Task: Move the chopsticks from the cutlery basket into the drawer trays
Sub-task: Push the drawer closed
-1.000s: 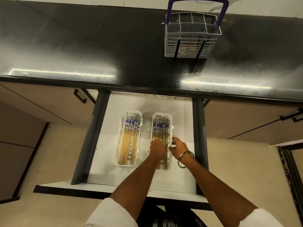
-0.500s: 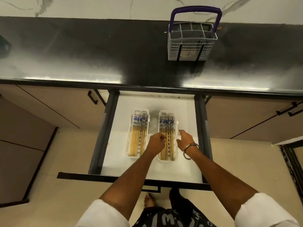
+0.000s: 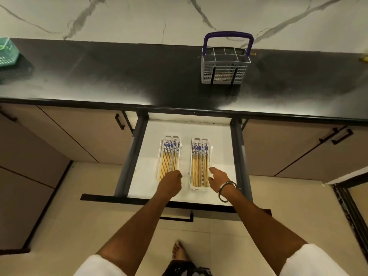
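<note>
A head-worn camera looks down at a kitchen counter, an open drawer and two bare forearms reaching in from the bottom of the frame.

In the centre of the frame, the white drawer (image 3: 221, 134) is pulled out from under the black countertop (image 3: 119, 76). Two narrow white trays lie side by side inside it, apart from each other. The left tray (image 3: 168, 158) and the right tray (image 3: 201, 163) each hold a row of chopsticks (image 3: 200, 168) laid lengthwise, pale wood with blue-and-white patterned ends pointing toward the top of the frame.

The left hand (image 3: 170, 183) sits at the near end of the left tray with its fingers curled in; whether it pinches anything cannot be told. The right hand (image 3: 218, 179), with a metal bangle (image 3: 227, 191) on its wrist, rests just beside the right edge of the right tray, fingers loosely spread and holding nothing.

In the upper right of the frame, the grey cutlery basket (image 3: 225, 72) with a purple handle stands upright on the countertop, well apart from the drawer. Something pale shows low down through its mesh, too small to identify.

At the far left edge, a green mesh basket (image 3: 7, 53) sits on the countertop. A white marbled wall (image 3: 139, 18) runs across the top. A bare foot (image 3: 180, 251) shows on the beige floor at the bottom centre.
</note>
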